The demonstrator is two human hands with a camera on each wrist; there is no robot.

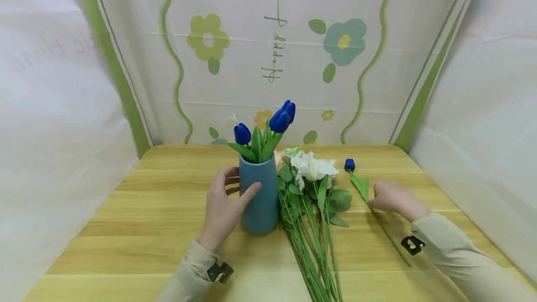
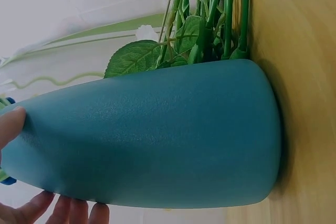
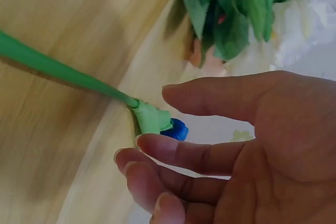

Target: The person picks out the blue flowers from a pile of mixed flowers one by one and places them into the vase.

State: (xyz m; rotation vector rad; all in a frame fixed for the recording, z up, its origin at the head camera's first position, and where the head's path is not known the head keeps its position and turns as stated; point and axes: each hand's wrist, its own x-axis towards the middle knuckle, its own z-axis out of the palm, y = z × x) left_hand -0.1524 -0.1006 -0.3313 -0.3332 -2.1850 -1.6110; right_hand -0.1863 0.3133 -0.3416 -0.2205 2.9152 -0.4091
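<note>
A blue-grey vase (image 1: 261, 206) stands upright on the table with blue tulips (image 1: 242, 133) and their green leaves rising from its mouth. My left hand (image 1: 224, 209) holds the vase from its left, thumb across the front and fingers around the far side; in the left wrist view, thumb and fingertips lie on the upper part of the vase (image 2: 157, 140). A single blue tulip (image 1: 349, 165) lies on the table at the right. My right hand (image 1: 394, 198) is at its stem; in the right wrist view, thumb and fingers stand apart beside the stem (image 3: 68, 72), not gripping it.
Immediately right of the vase lies a bunch of white flowers (image 1: 312, 167) with long green stems (image 1: 312, 250) reaching toward the table's near edge. A printed cloth (image 1: 247, 59) hangs behind the wooden table (image 1: 159, 227), and white fabric rises on both sides.
</note>
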